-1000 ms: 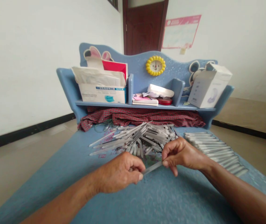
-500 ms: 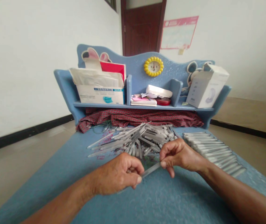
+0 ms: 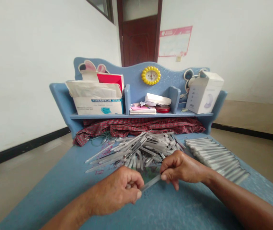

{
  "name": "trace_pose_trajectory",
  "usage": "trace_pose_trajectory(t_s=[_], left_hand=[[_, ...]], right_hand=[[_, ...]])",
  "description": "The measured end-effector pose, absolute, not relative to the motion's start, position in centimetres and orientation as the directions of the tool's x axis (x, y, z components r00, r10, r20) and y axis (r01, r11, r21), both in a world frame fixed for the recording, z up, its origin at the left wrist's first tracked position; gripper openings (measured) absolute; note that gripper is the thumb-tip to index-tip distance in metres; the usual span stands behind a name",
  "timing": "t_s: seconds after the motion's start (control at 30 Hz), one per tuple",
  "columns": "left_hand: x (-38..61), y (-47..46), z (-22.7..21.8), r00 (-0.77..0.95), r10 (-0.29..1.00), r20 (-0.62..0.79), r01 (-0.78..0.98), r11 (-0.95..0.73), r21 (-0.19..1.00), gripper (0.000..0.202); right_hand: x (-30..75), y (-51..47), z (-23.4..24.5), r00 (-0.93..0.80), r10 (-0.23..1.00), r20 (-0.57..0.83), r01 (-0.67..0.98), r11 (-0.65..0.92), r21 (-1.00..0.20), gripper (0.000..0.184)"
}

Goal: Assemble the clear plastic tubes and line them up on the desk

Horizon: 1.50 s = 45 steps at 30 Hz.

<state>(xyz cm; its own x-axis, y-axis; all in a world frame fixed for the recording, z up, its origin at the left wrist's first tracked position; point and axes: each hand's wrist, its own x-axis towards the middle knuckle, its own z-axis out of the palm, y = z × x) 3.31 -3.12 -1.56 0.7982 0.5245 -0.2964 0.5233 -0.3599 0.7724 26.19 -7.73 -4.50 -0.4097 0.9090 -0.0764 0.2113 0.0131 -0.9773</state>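
Both my hands pinch one thin clear plastic tube point(image 3: 151, 182) just above the blue desk point(image 3: 170, 207). My left hand point(image 3: 119, 191) is closed around its near end, thumb and fingers curled. Fingertips of my right hand point(image 3: 182, 167) are pressed on the tube's far end. Right behind my hands lies a loose heap of several similar clear tubes point(image 3: 138, 150). To the right of my right hand, a neat row of the same tubes point(image 3: 216, 156) lies side by side.
A red checked cloth point(image 3: 138, 126) is bunched under the desk's shelf. The shelf holds a mask box point(image 3: 98, 103), papers and a red tin point(image 3: 162, 109), and a white carton point(image 3: 203, 92). A yellow clock point(image 3: 151, 75) sits on the backboard. Tiled floor lies on both sides.
My hands and the tube have stayed together in nearly the same grip. The camera tilted up, so the desk and shelf sit lower in view.
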Motion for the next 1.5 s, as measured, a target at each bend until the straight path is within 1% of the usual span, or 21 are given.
trace_pose_trajectory(t_s=[0.13,0.23,0.33,0.4,0.47,0.57,0.6,0.7,0.77,0.87,0.9,0.97,1.07,1.17,1.33,1.43,1.5], left_hand=[[3.3,-3.1,-1.7,0.801,0.528,-0.283,0.535,-0.418,0.734,0.011],[3.3,-3.1,-1.7,0.793,0.539,-0.284,0.549,-0.430,0.717,0.012],[3.2,-3.0,-1.8,0.783,0.555,-0.279,0.557,-0.429,0.711,0.013],[3.1,-2.9,-1.9,0.778,0.563,-0.277,0.562,-0.427,0.709,0.013],[3.1,-2.8,-2.0,0.777,0.563,-0.281,0.565,-0.426,0.707,0.012],[3.0,-2.5,-2.3,0.778,0.564,-0.277,0.565,-0.435,0.700,0.011],[3.0,-2.4,-2.4,0.777,0.569,-0.270,0.565,-0.441,0.697,0.011],[3.0,-2.1,-2.5,0.777,0.583,-0.238,0.562,-0.472,0.679,0.011],[2.9,-2.0,-2.6,0.780,0.582,-0.231,0.562,-0.489,0.667,0.012],[3.0,-2.0,-2.6,0.780,0.586,-0.220,0.566,-0.510,0.648,0.012],[3.1,-2.0,-2.6,0.776,0.595,-0.212,0.570,-0.517,0.639,0.012],[3.4,-2.1,-2.6,0.766,0.611,-0.199,0.580,-0.523,0.624,0.012],[3.7,-2.4,-2.4,0.761,0.616,-0.201,0.587,-0.524,0.618,0.013],[3.9,-2.5,-2.5,0.777,0.616,-0.127,0.561,-0.589,0.582,0.013],[3.9,-2.2,-3.1,0.795,0.602,0.078,0.531,-0.752,0.390,0.017],[3.8,-2.0,-3.5,0.807,0.563,0.180,0.503,-0.814,0.291,0.019],[3.7,-2.0,-3.6,0.806,0.544,0.234,0.490,-0.834,0.253,0.018]], right_hand=[[26.3,-7.6,-4.7,-0.484,0.864,-0.137,0.254,-0.012,-0.967,0.040],[26.5,-7.4,-4.8,-0.514,0.844,-0.153,0.266,-0.012,-0.964,0.043],[26.5,-7.3,-4.9,-0.492,0.862,-0.122,0.210,-0.019,-0.978,0.037],[26.4,-7.3,-4.9,-0.468,0.878,-0.098,0.175,-0.016,-0.984,0.038],[26.2,-7.3,-4.8,-0.459,0.884,-0.081,0.201,0.014,-0.980,0.038],[26.1,-7.4,-4.7,-0.468,0.881,-0.067,0.291,0.082,-0.953,0.045],[26.0,-7.3,-4.7,-0.463,0.884,-0.066,0.306,0.090,-0.948,0.045],[26.1,-7.2,-4.7,-0.436,0.898,-0.063,0.274,0.065,-0.960,0.040],[26.1,-7.1,-4.8,-0.426,0.904,-0.046,0.262,0.075,-0.962,0.040],[26.1,-7.0,-4.9,-0.417,0.909,-0.016,0.330,0.135,-0.934,0.045],[26.1,-7.0,-4.9,-0.408,0.913,-0.009,0.338,0.142,-0.930,0.044],[25.9,-6.9,-5.0,-0.387,0.922,0.005,0.303,0.132,-0.944,0.039],[25.7,-6.9,-5.2,-0.365,0.931,0.023,0.277,0.132,-0.952,0.039],[25.5,-6.9,-5.3,-0.325,0.944,0.048,0.346,0.166,-0.923,0.044],[25.3,-6.6,-5.8,-0.254,0.961,0.108,0.300,0.184,-0.936,0.034],[25.3,-6.5,-5.9,-0.257,0.962,0.094,0.348,0.183,-0.919,0.042],[25.3,-6.5,-5.8,-0.241,0.966,0.089,0.342,0.171,-0.924,0.041]])
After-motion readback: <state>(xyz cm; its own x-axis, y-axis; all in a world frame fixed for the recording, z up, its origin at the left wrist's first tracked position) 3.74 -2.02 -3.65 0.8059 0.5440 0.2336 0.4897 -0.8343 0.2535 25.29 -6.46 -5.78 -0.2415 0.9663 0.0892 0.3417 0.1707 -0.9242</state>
